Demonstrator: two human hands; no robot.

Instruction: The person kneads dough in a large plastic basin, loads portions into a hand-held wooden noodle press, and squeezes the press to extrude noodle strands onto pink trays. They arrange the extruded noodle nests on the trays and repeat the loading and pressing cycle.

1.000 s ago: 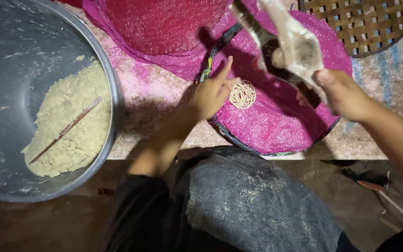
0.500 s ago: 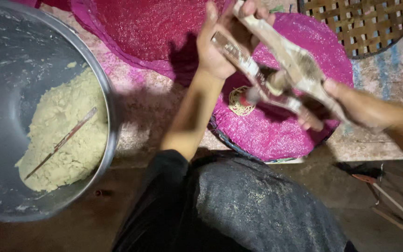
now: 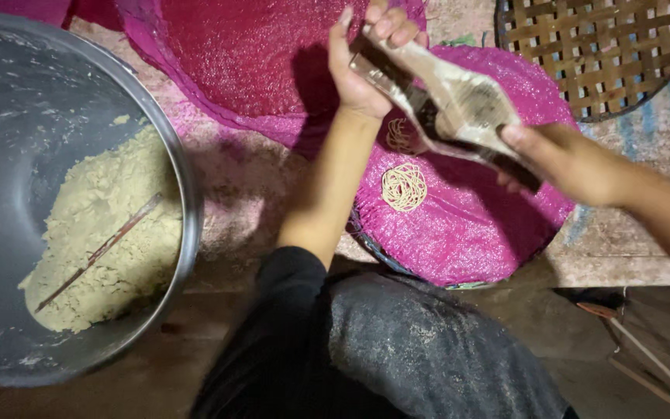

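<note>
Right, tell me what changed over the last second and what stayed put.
The left hand rose from the pink mat and took hold of the far end of the wooden press. The right hand keeps gripping its near end. The noodle coil, the metal basin and its dough stayed.

left hand (image 3: 358, 66) raised, fingers curled, right hand (image 3: 564, 159) clenched, forearms converging

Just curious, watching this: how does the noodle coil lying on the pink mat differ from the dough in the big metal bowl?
The noodle coil is thin strands wound into a small neat round; the dough is one big crumbly heap. The coil lies bare on the pink mat; the dough sits in the metal bowl with a stick on it. Both are pale yellowish.
</note>
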